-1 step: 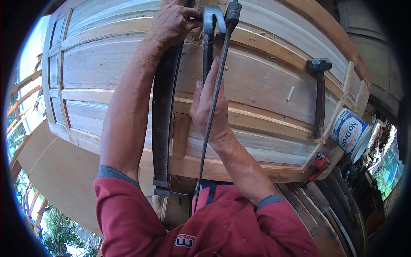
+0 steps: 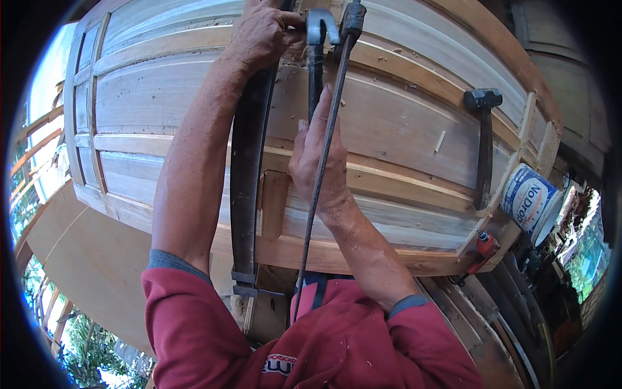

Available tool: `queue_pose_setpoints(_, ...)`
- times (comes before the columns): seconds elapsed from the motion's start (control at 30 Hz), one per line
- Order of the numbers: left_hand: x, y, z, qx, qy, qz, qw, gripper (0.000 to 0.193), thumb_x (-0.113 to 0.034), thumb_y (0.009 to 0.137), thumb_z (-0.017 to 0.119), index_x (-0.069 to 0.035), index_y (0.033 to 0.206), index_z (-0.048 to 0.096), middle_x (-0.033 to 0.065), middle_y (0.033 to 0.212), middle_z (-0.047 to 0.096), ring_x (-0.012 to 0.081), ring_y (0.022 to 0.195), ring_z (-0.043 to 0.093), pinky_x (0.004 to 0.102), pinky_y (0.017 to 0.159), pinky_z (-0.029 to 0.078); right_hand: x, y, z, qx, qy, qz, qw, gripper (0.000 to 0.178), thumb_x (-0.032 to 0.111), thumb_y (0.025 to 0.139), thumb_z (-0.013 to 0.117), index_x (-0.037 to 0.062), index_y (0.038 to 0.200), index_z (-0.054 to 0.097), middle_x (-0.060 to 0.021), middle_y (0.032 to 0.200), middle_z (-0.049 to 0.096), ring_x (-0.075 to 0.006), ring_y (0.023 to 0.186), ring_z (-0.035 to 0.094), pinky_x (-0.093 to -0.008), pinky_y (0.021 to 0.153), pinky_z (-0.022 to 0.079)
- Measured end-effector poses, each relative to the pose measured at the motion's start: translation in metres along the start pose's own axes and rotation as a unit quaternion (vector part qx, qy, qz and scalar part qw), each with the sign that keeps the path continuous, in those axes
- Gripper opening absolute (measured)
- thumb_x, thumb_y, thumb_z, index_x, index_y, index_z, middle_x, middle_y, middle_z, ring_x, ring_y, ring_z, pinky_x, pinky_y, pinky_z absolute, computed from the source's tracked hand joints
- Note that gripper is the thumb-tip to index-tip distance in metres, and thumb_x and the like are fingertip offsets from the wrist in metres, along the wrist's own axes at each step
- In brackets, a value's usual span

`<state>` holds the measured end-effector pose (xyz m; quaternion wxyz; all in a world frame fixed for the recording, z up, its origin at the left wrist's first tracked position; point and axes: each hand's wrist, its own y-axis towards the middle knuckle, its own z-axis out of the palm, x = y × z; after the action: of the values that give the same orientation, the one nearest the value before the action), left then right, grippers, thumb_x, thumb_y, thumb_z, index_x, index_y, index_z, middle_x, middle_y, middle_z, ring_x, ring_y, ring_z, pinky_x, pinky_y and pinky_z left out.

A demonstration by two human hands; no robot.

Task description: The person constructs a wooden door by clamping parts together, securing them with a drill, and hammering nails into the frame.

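Observation:
My right hand (image 2: 320,159) is closed round the handle of a claw hammer (image 2: 316,71), whose metal head points away from me. Beyond it, at the top edge, my left hand (image 2: 262,35) has curled fingers near the hammer head; what they grip is hidden. A long dark steel bar clamp (image 2: 248,168) runs under my left wrist across the panelled wooden door (image 2: 402,133). A thin metal rod (image 2: 322,155), with a thick knob at its far end, passes in front of my right hand. A short wood block (image 2: 275,204) lies beside the bar.
On the door's right side lies a sledgehammer (image 2: 484,149). By the right edge stand a white and blue bucket (image 2: 532,202) and a red power tool (image 2: 481,253). A plywood sheet (image 2: 97,259) is at the lower left. Wood shavings are scattered over the door.
The hammer head has shifted very slightly up and to the left. Both hands stay nearly in place.

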<state>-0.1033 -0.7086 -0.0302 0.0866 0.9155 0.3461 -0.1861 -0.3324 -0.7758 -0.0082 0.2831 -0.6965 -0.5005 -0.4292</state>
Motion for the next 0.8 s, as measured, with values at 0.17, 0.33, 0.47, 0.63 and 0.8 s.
queue_pose_setpoints(0.17, 0.002, 0.000, 0.000, -0.025, -0.021, 0.012, 0.999, 0.030, -0.011, 0.073, 0.068, -0.012, 0.101, 0.077, 0.0246, 0.130, 0.059, 0.0400, 0.133, 0.044, 0.0503, 0.109, 0.037, 0.006, 0.000, -0.004, -0.016, -0.025, -0.053, 0.998, 0.075, -0.004, 0.093, 0.053, -0.0089, 0.155, 0.011, -0.0413, 0.137, 0.043, -0.0537, 0.114, 0.059, -0.0481, 0.089, 0.055)
queue_pose_setpoints(0.33, 0.009, 0.001, 0.004, -0.001, 0.051, 0.029, 0.998, 0.025, -0.011, 0.074, 0.063, -0.011, 0.095, 0.077, 0.0261, 0.127, 0.060, 0.0394, 0.133, 0.044, 0.0513, 0.109, 0.036, -0.001, -0.006, -0.003, 0.018, -0.018, -0.026, 0.999, 0.074, -0.004, 0.094, 0.053, -0.0100, 0.154, 0.009, -0.0419, 0.141, 0.040, -0.0542, 0.117, 0.057, -0.0472, 0.092, 0.055)
queue_pose_setpoints(0.47, 0.010, 0.002, 0.007, -0.045, 0.031, 0.048, 0.997, 0.021, -0.015, 0.074, 0.067, -0.010, 0.092, 0.077, 0.0256, 0.124, 0.061, 0.0383, 0.134, 0.043, 0.0523, 0.109, 0.035, -0.006, -0.004, -0.003, 0.020, -0.030, -0.029, 0.999, 0.074, -0.001, 0.096, 0.052, -0.0103, 0.154, 0.008, -0.0420, 0.143, 0.038, -0.0540, 0.119, 0.056, -0.0471, 0.093, 0.055)
queue_pose_setpoints(0.63, -0.001, 0.001, 0.000, -0.005, 0.024, 0.045, 0.999, 0.017, -0.017, 0.075, 0.071, -0.010, 0.090, 0.076, 0.0235, 0.120, 0.063, 0.0375, 0.135, 0.042, 0.0527, 0.109, 0.033, -0.006, 0.002, -0.009, 0.027, -0.026, -0.009, 0.999, 0.072, 0.001, 0.097, 0.051, -0.0102, 0.154, 0.010, -0.0420, 0.140, 0.042, -0.0529, 0.121, 0.055, -0.0481, 0.092, 0.054)
queue_pose_setpoints(0.8, -0.002, -0.004, 0.004, -0.085, -0.023, 0.022, 0.996, 0.036, -0.013, 0.085, 0.063, -0.008, 0.121, 0.062, 0.0274, 0.138, 0.049, 0.0422, 0.137, 0.039, 0.0526, 0.115, 0.030, 0.014, 0.014, -0.020, 0.134, -0.015, 0.120, 0.984, 0.068, 0.002, 0.098, 0.049, -0.0117, 0.153, 0.013, -0.0425, 0.140, 0.042, -0.0531, 0.125, 0.051, -0.0467, 0.101, 0.048)
